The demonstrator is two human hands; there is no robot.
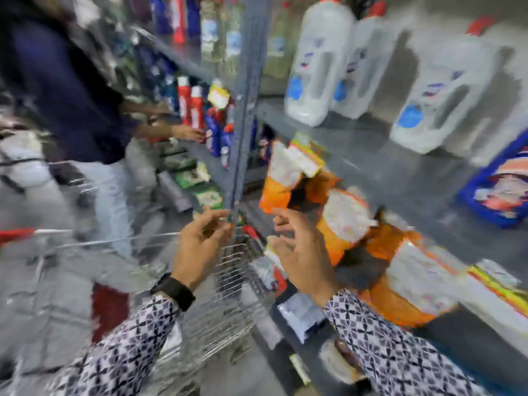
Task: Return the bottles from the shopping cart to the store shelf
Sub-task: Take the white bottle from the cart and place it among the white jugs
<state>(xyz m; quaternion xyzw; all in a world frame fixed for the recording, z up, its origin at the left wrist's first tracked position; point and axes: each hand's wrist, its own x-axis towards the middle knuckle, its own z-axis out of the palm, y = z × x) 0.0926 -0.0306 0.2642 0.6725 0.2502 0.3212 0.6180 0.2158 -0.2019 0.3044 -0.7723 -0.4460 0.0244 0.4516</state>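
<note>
Labels on the jugs (320,64) — all blurred, unreadable.

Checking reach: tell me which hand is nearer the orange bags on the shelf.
Right. The right hand is raised just left of the orange bags, nearly overlapping them. The left hand is farther left, above the cart. Both are empty.

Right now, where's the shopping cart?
Head view, lower centre: the shopping cart sits below both empty hands, left hand and right hand, just left of the shelf's orange bags.
</note>
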